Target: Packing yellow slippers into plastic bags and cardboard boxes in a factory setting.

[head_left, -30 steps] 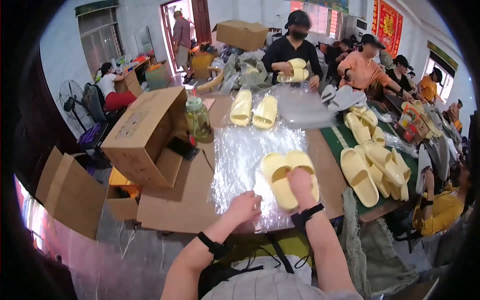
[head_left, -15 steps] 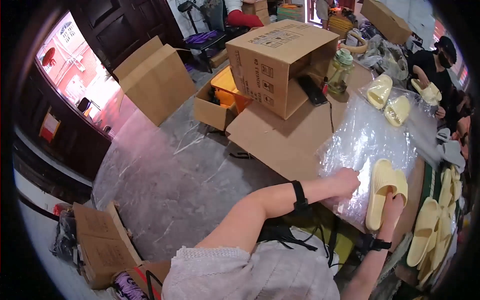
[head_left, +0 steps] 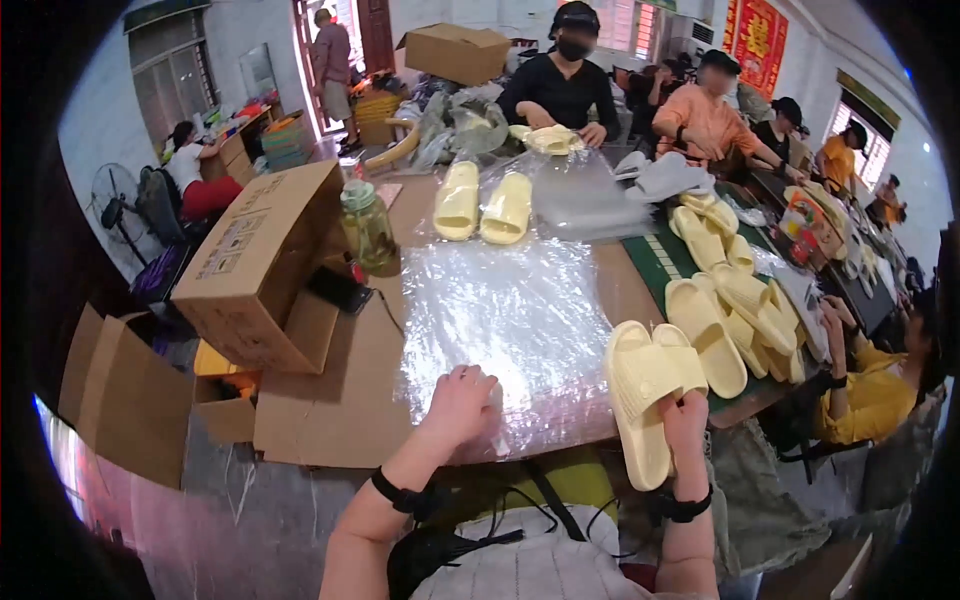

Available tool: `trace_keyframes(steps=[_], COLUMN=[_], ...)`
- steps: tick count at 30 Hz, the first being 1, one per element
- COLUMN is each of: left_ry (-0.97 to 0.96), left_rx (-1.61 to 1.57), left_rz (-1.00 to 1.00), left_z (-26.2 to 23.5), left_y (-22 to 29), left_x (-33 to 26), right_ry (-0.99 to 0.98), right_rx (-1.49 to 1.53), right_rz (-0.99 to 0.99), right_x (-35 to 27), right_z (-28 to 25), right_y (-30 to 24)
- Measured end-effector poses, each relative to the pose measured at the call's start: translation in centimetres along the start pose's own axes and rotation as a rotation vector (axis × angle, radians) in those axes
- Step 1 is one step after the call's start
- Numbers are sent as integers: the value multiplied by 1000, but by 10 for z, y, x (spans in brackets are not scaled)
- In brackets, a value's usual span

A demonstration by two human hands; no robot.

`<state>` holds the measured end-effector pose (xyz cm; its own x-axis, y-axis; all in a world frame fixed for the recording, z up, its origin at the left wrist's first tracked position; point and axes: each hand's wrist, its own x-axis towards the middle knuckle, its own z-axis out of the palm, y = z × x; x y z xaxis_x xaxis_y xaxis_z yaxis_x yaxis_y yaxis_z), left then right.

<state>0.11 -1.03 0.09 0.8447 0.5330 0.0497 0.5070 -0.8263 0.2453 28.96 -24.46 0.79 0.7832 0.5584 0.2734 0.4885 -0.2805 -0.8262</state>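
Observation:
My right hand [head_left: 686, 428] is closed on a pair of pale yellow slide slippers [head_left: 638, 402], fingers inside the straps. The pair is held upright beside the right edge of a stack of clear plastic bags [head_left: 505, 325]. At the near edge of that stack, my left hand [head_left: 462, 402] has its fingers curled on the plastic; its thumb is mostly hidden. Two more yellow slippers, a left one [head_left: 457, 203] and a right one [head_left: 507, 210], lie on clear plastic at the far end of the stack.
A large open carton [head_left: 262, 268], a green-tinted jar [head_left: 368, 232] and a dark phone [head_left: 340, 289] stand to the left. On the right, a heap of yellow slippers [head_left: 712, 335] lies on a green mat [head_left: 655, 265]. Across the table a co-worker [head_left: 562, 90] handles yellow slippers; others sit along the right.
The view has swung to the right, bringing the co-workers into sight. My right hand still holds the slippers, which now stand over the stack's right edge. My left hand stays at the plastic.

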Motion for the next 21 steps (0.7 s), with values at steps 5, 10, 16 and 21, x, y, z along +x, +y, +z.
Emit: trace_keyframes(steps=[5, 10, 16, 21], left_ry=[168, 86, 57, 132], left_rx=[45, -30, -285, -205], left_rz=[117, 46, -142, -130], left_z=[-5, 18, -11, 13], left_y=[23, 17, 32, 27], left_x=[9, 18, 13, 22], right_ry=[-14, -128, -287, -437], right_rx=[-18, -196, -190, -300], right_rz=[-124, -187, -261, -275], right_x=[2, -7, -25, -38], right_z=[-5, -1, -16, -17], right_y=[-23, -22, -29, -22])
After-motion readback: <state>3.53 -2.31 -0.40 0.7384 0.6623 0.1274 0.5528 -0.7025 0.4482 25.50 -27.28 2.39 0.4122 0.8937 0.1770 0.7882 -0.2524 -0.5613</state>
